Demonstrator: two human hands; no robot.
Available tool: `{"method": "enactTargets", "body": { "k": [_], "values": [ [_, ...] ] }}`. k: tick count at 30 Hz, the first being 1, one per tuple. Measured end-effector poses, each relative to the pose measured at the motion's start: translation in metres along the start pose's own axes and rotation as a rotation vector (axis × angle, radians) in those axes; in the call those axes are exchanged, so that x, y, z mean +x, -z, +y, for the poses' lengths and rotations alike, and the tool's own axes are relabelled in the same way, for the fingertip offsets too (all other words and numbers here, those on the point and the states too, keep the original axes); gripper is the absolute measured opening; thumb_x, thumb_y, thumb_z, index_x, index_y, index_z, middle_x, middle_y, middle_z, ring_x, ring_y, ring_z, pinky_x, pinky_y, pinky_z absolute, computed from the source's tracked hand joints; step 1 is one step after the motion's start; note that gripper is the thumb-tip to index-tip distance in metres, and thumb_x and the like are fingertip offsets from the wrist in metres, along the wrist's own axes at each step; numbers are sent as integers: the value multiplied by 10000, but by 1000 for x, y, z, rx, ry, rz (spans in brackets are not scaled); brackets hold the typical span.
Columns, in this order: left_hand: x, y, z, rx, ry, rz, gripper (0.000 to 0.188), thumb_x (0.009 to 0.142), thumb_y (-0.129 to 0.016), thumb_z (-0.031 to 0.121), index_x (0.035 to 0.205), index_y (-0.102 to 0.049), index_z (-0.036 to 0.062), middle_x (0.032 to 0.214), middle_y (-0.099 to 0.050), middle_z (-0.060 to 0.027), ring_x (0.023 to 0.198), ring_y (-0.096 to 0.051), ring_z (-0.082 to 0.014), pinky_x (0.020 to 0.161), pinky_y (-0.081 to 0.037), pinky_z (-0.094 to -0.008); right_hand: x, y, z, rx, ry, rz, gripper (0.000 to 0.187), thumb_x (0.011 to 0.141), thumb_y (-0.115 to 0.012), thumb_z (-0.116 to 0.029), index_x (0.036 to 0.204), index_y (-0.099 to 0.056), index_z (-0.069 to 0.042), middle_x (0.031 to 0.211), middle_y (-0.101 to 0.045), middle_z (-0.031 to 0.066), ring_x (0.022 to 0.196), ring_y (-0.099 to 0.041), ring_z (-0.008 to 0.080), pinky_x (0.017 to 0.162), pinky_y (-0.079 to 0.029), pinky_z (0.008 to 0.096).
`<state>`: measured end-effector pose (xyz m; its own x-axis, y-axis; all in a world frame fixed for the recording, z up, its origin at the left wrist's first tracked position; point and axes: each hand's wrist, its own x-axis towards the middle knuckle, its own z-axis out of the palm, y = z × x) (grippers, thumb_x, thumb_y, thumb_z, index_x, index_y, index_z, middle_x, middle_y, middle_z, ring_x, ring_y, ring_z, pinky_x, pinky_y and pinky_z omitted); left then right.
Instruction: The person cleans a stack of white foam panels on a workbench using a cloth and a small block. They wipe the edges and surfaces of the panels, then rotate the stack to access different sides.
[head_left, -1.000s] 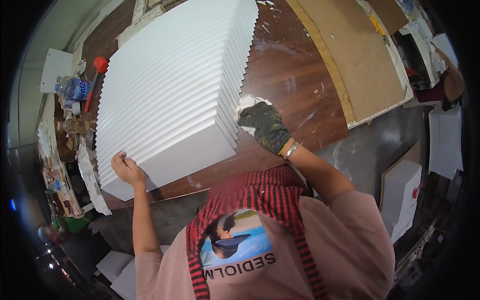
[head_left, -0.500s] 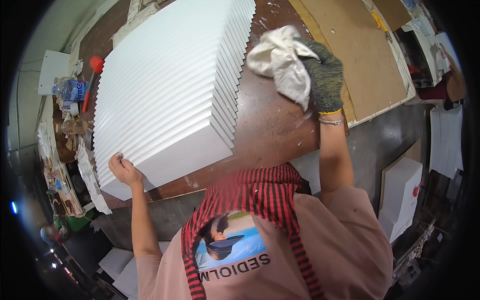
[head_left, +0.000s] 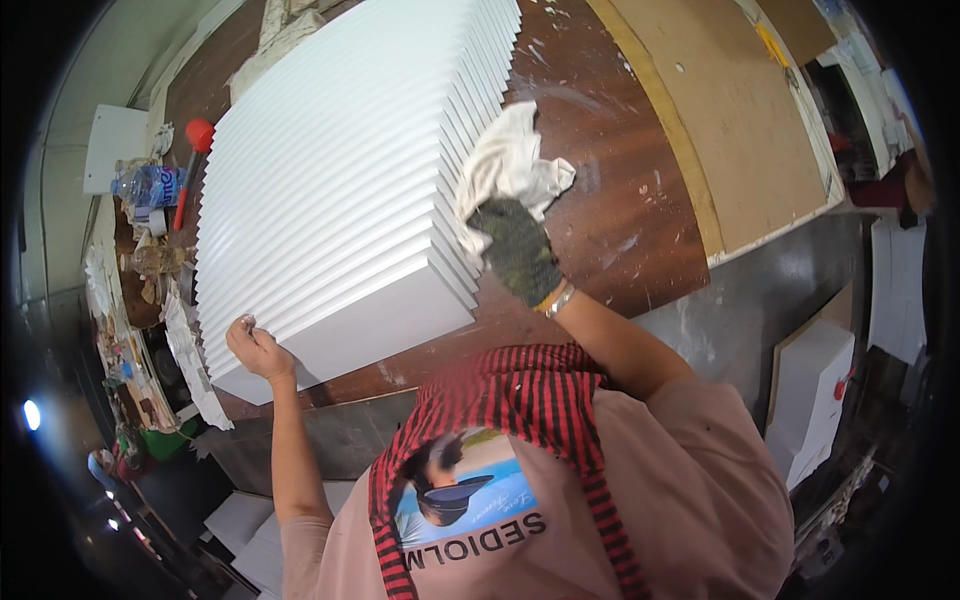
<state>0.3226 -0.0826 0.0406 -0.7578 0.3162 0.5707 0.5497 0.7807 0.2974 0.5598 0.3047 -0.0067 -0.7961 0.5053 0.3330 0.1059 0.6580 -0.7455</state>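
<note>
A large stack of white boards, staggered in steps, covers much of the brown worktable. My right hand, in a dark green-black knit glove with a yellow cuff, grips a crumpled off-white cloth. The cloth lies against the right side of the stack and spills onto the tabletop. My bare left hand rests at the near left corner of the stack, its fingers curled. Something small and grey shows at its fingertips, too small to make out.
Left of the stack lie a red-headed mallet and a clear plastic bottle. A tan board covers the table's right part, with a yellow cutter beyond. White blocks stand at lower right.
My right hand has swept the cloth leftward and nearer, from the bare tabletop to the stack's right side. The left hand stays at the stack's corner.
</note>
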Motion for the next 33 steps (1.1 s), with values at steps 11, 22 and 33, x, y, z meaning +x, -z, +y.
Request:
{"method": "enactTargets", "body": {
  "k": [11, 22, 33],
  "values": [
    [0, -1, 1, -7, -50, 11, 284, 816, -453, -62, 1054, -600, -12, 1028, -594, -141, 980, -563, -296, 894, -480, -400, 16, 15, -45, 565, 93, -36, 379, 844, -705, -47, 1222, -685, -57, 1231, -685, 108, 1152, -621, 238, 1027, -511, 400],
    [1, 2, 11, -12, -2, 18, 236, 823, -485, -42, 1020, -608, 0, 1035, -602, -135, 977, -570, -300, 867, -496, -390, -24, 10, -54, -54, 493, -19, 551, 985, -634, -329, 1451, -492, -73, 1440, -528, 152, 1270, -562, 261, 1102, -425, 464],
    [1, 0, 9, 29, -25, 47, 239, 816, -489, -44, 1012, -618, 2, 1028, -613, -133, 971, -579, -300, 839, -513, -390, -9, 69, -21, 1175, -433, -117, 429, 994, -557, -111, 1406, -491, -9, 1265, -597, 139, 1112, -637, 197, 918, -551, 333]
  ]
}}
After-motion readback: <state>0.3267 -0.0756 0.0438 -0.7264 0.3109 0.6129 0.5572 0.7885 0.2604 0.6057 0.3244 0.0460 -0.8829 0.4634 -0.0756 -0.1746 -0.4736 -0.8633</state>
